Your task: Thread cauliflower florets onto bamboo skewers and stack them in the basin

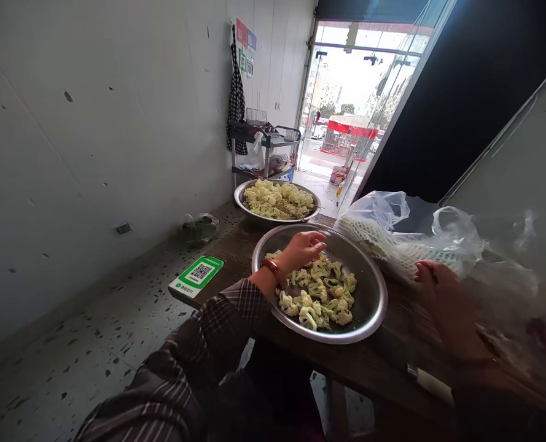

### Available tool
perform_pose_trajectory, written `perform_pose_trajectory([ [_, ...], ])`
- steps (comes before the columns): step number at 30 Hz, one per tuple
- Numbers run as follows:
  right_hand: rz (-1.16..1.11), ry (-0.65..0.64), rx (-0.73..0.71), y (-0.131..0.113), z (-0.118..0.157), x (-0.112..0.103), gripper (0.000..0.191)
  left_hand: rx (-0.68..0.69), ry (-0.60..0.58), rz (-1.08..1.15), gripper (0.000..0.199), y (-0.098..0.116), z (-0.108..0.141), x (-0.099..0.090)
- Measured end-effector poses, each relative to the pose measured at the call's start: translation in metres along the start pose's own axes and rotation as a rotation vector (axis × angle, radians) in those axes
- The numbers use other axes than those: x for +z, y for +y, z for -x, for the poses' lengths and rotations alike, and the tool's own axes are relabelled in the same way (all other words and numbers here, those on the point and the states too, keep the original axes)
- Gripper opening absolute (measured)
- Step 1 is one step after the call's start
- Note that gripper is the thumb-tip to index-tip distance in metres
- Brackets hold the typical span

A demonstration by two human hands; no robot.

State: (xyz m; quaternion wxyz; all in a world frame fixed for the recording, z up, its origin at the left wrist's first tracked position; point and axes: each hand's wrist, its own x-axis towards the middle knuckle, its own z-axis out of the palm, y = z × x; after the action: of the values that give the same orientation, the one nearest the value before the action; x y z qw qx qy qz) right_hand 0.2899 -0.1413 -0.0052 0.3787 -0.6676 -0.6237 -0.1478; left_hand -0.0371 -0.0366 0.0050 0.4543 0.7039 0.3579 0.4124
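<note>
A wide metal bowl (378, 307) stands on the dark wooden table, with cut cauliflower florets (321, 291) lying in it. Over the far left part of this bowl is my left hand (303, 248), its fingers curled; whether anything small is between them does not show. My right hand (443, 294) is to the right of the bowl, blurred, with the fingers bent near a plastic bag; a small dark thing shows at its fingertips, too unclear to name. Behind the near bowl, a second metal bowl (240, 195) holds a heap of cauliflower (277, 199).
Clear plastic bags (411, 239) with white netting lie at the right rear. A pale handle (433, 385) rests near the table's front edge. A green QR code card (198, 275) is at the left corner. A cart (268, 144) stands behind, by the glass door.
</note>
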Motion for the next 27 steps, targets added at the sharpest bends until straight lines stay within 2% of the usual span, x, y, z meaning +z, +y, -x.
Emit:
perform_pose_trajectory([
  [2, -0.025, 0.094, -0.017, -0.026, -0.006, -0.013, 0.046, 0.024, -0.002, -0.069, 0.027, -0.001, 0.001, 0.002],
  [3, -0.059, 0.083, -0.044, -0.04, -0.006, -0.017, 0.043, 0.036, -0.008, -0.112, 0.026, -0.001, 0.001, 0.003],
  [5, -0.161, -0.018, -0.108, -0.066, -0.004, -0.016, 0.035, 0.057, -0.03, -0.198, 0.025, -0.002, 0.003, 0.004],
  [8, -0.303, -0.236, -0.241, -0.098, 0.006, 0.001, 0.029, 0.09, -0.085, -0.293, 0.023, -0.003, 0.006, 0.006],
  [11, -0.356, -0.29, -0.353, -0.117, 0.013, 0.023, 0.035, 0.118, -0.169, -0.273, 0.021, -0.001, 0.008, 0.005],
  [14, -0.345, -0.265, -0.355, -0.127, 0.013, 0.037, 0.038, 0.139, -0.233, -0.231, 0.022, 0.001, 0.006, 0.004],
  [18, -0.416, -0.245, -0.227, -0.134, 0.012, 0.041, 0.037, 0.084, -0.305, -0.129, 0.021, 0.004, 0.005, 0.006],
  [22, -0.503, -0.307, -0.113, -0.135, 0.013, 0.04, 0.034, 0.055, -0.365, 0.014, 0.023, 0.01, 0.01, 0.006],
  [24, -0.503, -0.332, -0.105, -0.132, 0.013, 0.037, 0.027, 0.061, -0.364, 0.034, 0.025, 0.015, 0.013, 0.004],
  [27, -0.406, -0.346, -0.172, -0.122, 0.014, 0.029, 0.018, 0.033, -0.341, 0.064, 0.028, 0.022, 0.015, 0.003],
])
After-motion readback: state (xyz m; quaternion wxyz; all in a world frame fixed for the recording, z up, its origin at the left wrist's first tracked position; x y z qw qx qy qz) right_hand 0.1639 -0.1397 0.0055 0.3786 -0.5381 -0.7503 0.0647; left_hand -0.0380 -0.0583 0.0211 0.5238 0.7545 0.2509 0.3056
